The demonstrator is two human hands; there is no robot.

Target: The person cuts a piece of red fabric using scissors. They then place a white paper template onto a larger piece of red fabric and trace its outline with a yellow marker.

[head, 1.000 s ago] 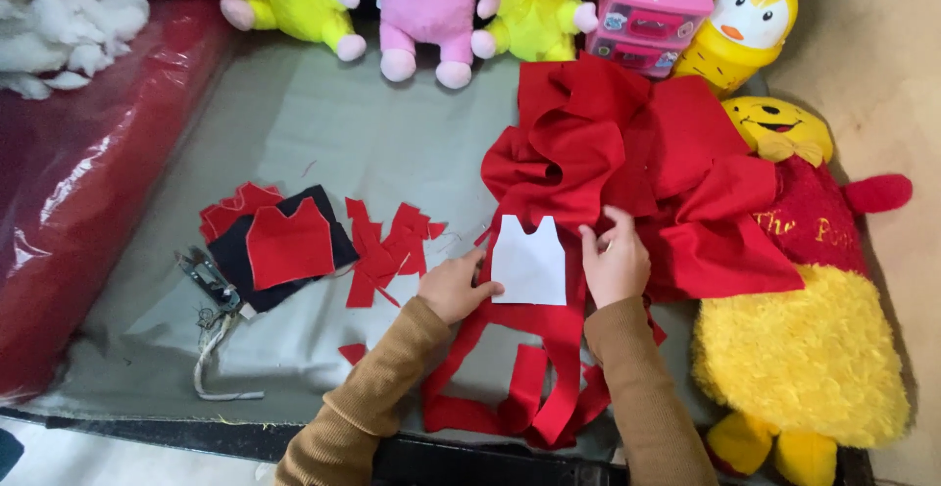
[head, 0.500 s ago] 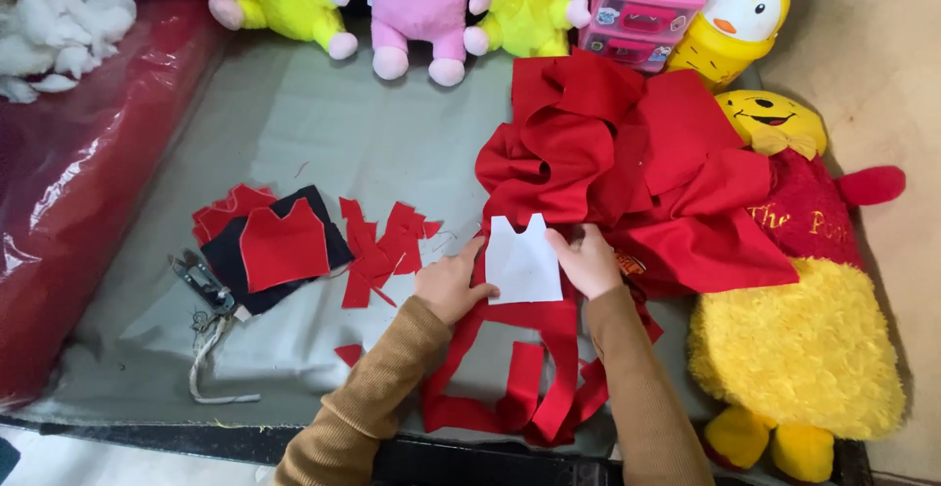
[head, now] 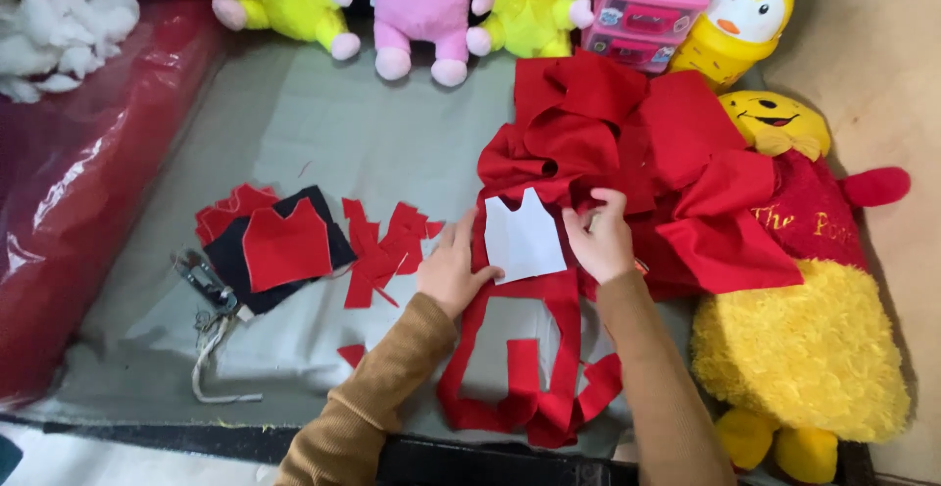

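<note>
Soft even daylight, bright saturated colours, faint shadows, mild glare on the red plastic sheet (head: 88, 182) at left, slight softness throughout.

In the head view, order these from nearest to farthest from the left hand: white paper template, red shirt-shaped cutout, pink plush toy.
From the left hand:
1. White paper template, touching its fingertips, just right.
2. Red shirt-shaped cutout, on black cloth, left.
3. Pink plush toy, at the far edge.

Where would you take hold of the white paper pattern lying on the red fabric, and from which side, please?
Probably by its upper right corner, coming from the right. The white paper pattern lies flat on the red fabric; the left hand presses its lower left edge, while the right hand touches its right edge, where a pinch could lift it.
</note>
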